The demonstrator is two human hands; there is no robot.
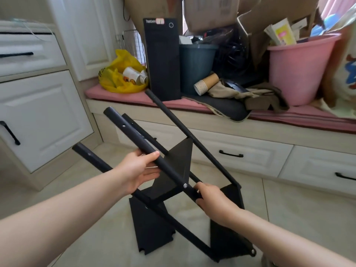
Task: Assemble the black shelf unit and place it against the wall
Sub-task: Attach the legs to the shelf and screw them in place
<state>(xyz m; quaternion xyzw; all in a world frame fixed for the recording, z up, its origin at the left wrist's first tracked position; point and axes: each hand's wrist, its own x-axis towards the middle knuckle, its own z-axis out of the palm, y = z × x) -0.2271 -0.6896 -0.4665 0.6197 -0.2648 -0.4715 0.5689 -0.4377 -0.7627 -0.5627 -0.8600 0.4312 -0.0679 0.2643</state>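
your left hand (141,170) curls round the front pole (131,132), and your right hand (210,197) grips it just below the screw (185,185). the black shelf unit (179,157) tilts on the floor (289,209) before you, its poles slanting up-left.

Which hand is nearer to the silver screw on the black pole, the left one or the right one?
Right. The right hand grips the pole just below the silver screw; the left hand holds the same pole farther up.
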